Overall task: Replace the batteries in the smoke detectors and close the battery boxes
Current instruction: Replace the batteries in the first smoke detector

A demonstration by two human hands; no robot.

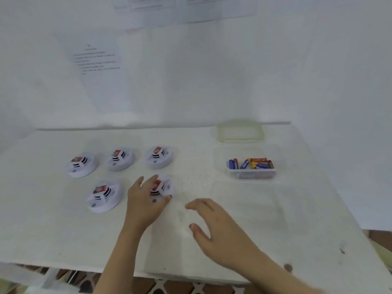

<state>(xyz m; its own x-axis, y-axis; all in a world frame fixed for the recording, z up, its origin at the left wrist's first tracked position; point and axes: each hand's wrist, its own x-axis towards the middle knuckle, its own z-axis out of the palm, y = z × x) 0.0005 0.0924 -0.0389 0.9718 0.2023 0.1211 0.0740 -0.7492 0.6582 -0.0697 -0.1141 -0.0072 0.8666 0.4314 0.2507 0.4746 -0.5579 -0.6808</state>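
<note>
Presently, on the table [275, 209]: front-right detector [164, 185] of five, gripped by left hand [146, 202], fingers and thumb curled round it, probably for lifting. Right hand [214, 221] hovers beside, fingers spread, empty. Batteries [252, 163] lie loose in tub [251, 174], within reach.

White walls [212, 85] enclose the worktop [286, 219] at rear and sides. One printed sheet [96, 60] hangs on the left wall; further sheets [182, 7] hang at the top. The worktop surface is white and stained. Reddish-brown floor tiles [176, 287] show below its front edge. Lighting is even and diffuse.
</note>
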